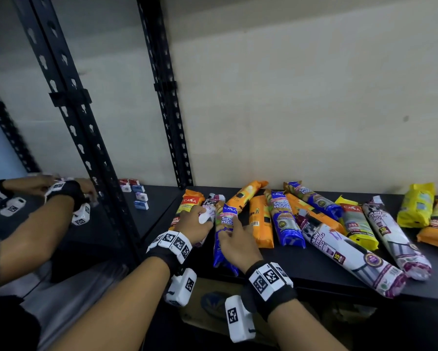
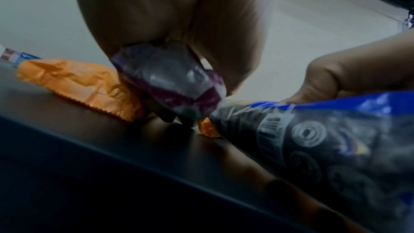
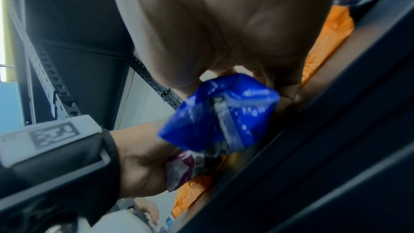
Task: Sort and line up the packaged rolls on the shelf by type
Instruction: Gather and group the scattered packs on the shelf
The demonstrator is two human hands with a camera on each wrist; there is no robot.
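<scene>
Several packaged rolls lie on the black shelf (image 1: 301, 262): orange, blue, white-and-purple, and yellow ones. My left hand (image 1: 195, 221) grips a white-and-purple drawstring roll (image 1: 210, 206) at the shelf's left end; its end (image 2: 170, 81) shows between my fingers in the left wrist view. My right hand (image 1: 235, 239) grips a blue roll (image 1: 225, 224) just to the right, whose crimped blue end (image 3: 219, 112) sticks out below my palm. An orange roll (image 1: 187, 206) lies left of my left hand, touching it.
More blue rolls (image 1: 286, 221), orange rolls (image 1: 261, 221), long white drawstring rolls (image 1: 349, 257) and yellow packs (image 1: 415, 206) lie askew to the right. Black slotted uprights (image 1: 169, 97) stand at the left. Small boxes (image 1: 139, 196) sit on the neighbouring shelf, where another person's hands (image 1: 60, 188) work.
</scene>
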